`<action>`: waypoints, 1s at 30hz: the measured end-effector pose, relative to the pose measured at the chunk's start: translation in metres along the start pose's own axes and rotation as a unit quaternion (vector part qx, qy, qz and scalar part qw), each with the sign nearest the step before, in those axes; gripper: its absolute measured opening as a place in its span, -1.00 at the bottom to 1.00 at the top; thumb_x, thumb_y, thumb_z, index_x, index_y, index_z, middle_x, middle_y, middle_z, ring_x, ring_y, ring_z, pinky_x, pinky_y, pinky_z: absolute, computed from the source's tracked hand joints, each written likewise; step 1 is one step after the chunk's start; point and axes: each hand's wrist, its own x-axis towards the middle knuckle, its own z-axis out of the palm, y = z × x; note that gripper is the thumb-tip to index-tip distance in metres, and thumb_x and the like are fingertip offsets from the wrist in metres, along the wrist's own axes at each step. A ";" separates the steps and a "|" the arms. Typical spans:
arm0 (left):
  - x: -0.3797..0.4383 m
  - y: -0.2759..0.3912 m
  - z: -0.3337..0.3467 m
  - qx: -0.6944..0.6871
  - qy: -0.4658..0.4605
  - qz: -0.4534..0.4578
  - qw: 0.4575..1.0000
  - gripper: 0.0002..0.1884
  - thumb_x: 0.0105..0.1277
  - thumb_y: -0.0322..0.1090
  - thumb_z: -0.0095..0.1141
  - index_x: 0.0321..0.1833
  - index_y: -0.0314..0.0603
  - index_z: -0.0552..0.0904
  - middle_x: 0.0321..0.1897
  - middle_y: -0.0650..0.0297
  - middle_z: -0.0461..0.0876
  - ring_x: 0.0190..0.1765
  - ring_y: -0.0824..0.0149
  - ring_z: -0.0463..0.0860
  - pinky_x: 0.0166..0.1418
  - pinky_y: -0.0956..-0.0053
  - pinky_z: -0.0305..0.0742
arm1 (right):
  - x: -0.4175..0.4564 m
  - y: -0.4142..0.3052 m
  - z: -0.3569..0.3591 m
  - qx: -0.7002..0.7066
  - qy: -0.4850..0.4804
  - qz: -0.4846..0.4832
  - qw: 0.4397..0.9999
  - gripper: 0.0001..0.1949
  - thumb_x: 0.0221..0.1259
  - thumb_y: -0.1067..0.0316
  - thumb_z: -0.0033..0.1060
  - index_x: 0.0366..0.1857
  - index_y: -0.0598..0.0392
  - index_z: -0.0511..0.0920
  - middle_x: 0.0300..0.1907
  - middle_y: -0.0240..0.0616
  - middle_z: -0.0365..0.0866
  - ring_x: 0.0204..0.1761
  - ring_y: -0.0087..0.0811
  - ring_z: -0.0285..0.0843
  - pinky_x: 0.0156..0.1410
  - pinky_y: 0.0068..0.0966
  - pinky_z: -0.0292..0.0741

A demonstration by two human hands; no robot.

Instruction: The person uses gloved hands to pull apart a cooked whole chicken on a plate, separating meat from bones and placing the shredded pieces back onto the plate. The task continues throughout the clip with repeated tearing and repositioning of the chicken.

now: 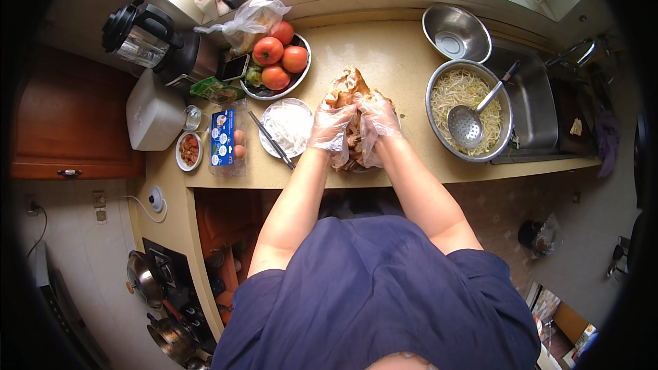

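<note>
Both my hands wear clear plastic gloves and grip a large piece of cooked meat (349, 82), which looks like poultry, over the counter. My left hand (333, 122) holds its left side and my right hand (377, 115) its right side, the two hands close together. Below and between them lies a pile of darker meat pieces (355, 151), with a dish edge partly showing under it. Just left of my left hand stands a plate of white strips (287, 126), with dark chopsticks (271, 140) resting across its left edge.
Right of my hands, a steel bowl of bean sprouts (447, 82) holds a skimmer (465, 126); an empty steel bowl (457, 33) and the sink (532, 108) adjoin it. Leftward are tomatoes (276, 77) in a bowl, packed eggs (239, 144), a small dish (189, 151) and a blender (144, 43).
</note>
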 end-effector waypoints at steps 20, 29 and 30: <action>-0.010 -0.004 0.010 0.065 0.057 0.000 0.996 -0.71 0.29 -0.55 0.33 0.04 -0.20 0.61 -0.11 0.25 0.71 -0.11 0.39 0.70 -0.03 0.46 0.67 | 0.013 0.005 -0.006 0.108 0.051 0.026 0.993 -0.71 0.28 0.40 0.35 0.02 0.22 0.56 -0.21 -0.20 0.68 -0.22 -0.25 0.67 -0.07 -0.28 0.67; -0.016 -0.013 0.002 0.158 0.042 0.094 0.982 -0.81 0.36 -0.54 0.24 -0.02 -0.19 0.61 -0.16 0.33 0.67 -0.15 0.44 0.67 -0.05 0.49 0.66 | 0.010 -0.045 0.015 0.121 0.090 0.018 0.988 -0.76 0.33 0.28 0.36 -0.10 0.18 0.58 -0.37 -0.30 0.65 -0.46 -0.40 0.64 -0.43 -0.46 0.62; -0.018 -0.008 0.003 0.148 0.046 0.081 0.985 -0.82 0.37 -0.53 0.24 -0.02 -0.18 0.61 -0.16 0.34 0.67 -0.15 0.45 0.67 -0.06 0.49 0.66 | 0.011 -0.044 0.016 0.125 0.081 0.003 0.989 -0.77 0.34 0.26 0.36 -0.11 0.17 0.58 -0.39 -0.31 0.64 -0.46 -0.40 0.64 -0.44 -0.45 0.62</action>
